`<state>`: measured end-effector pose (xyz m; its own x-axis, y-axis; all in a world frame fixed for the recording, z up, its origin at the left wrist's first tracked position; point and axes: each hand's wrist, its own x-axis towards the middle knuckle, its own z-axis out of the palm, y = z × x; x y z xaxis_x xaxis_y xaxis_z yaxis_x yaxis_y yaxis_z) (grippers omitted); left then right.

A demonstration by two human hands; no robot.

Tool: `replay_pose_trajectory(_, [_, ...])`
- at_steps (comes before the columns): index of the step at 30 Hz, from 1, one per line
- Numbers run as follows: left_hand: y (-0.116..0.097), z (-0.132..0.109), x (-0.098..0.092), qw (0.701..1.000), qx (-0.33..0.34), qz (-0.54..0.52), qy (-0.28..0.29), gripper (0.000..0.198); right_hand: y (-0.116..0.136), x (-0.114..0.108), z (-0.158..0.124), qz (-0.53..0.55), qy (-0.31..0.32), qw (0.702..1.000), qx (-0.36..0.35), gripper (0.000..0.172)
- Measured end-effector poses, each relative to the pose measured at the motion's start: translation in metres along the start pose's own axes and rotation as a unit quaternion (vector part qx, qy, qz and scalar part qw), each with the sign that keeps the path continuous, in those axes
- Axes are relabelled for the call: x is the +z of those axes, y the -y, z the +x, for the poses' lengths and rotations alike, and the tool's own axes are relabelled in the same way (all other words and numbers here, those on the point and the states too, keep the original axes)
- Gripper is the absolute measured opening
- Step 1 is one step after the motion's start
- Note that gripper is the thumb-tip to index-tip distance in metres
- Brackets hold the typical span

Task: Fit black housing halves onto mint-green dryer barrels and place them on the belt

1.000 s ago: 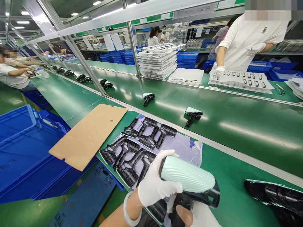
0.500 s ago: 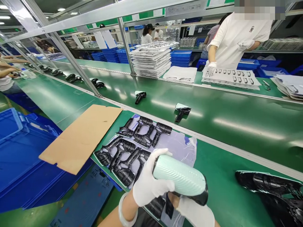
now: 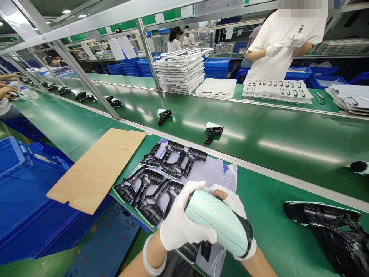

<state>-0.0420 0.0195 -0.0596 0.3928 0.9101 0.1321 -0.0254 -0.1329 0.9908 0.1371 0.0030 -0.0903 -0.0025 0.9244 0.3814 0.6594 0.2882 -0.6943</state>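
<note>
A mint-green and black hair dryer (image 3: 220, 219), its shell ribbed, is held between my two white-gloved hands. My left hand (image 3: 186, 219) wraps the near left end of its barrel, thumb below and fingers over the top. On the far right side my right hand (image 3: 232, 202) grips it, with a bare fingertip poking from the glove; its palm is partly hidden by the barrel. Below and to the left lie several black hair dryer shell halves (image 3: 148, 179) on a pale purple sheet (image 3: 206, 171).
Cardboard (image 3: 99, 165) lies left of the parts, above blue crates (image 3: 25, 192). Hair dryers (image 3: 213, 131) stand along the green conveyor (image 3: 276, 148). More black shells (image 3: 325, 223) lie at right. Across the belt, a person in white (image 3: 284, 46) works near stacked white trays (image 3: 178, 73).
My right hand has moved from under the hair dryer to its far side, and the dryer has turned slightly, showing its seam. Belt dryers shifted left; another appears at the right edge.
</note>
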Motion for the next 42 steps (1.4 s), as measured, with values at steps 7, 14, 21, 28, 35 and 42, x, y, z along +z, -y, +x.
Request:
replay_pose_trajectory(7, [-0.001,0.001,0.000,0.999,0.022,0.047,0.008,0.101,-0.027,-0.003,0.006,-0.149,-0.113,0.976,-0.114,0.019])
replay_pose_trajectory(14, [-0.006,0.001,-0.002,0.998,0.000,0.057,0.017,0.104,-0.017,-0.017,0.009,-0.219,-0.200,0.947,-0.121,0.022])
replay_pose_trajectory(21, [-0.014,0.003,-0.003,0.998,-0.008,0.058,0.032,0.091,0.002,-0.032,0.017,-0.289,-0.272,0.896,-0.197,0.022])
replay_pose_trajectory(28, [-0.014,0.005,-0.002,0.995,0.068,0.076,-0.011,0.038,0.006,-0.039,0.020,-0.377,-0.245,0.821,-0.352,0.033])
replay_pose_trajectory(35, [-0.011,0.006,-0.008,0.999,-0.012,0.049,0.008,0.075,0.005,-0.041,0.024,-0.383,-0.252,0.804,-0.378,0.023])
replay_pose_trajectory(42, [-0.020,0.010,-0.010,0.990,-0.087,0.106,0.041,0.094,-0.025,-0.048,0.018,-0.187,-0.230,0.894,-0.337,0.035])
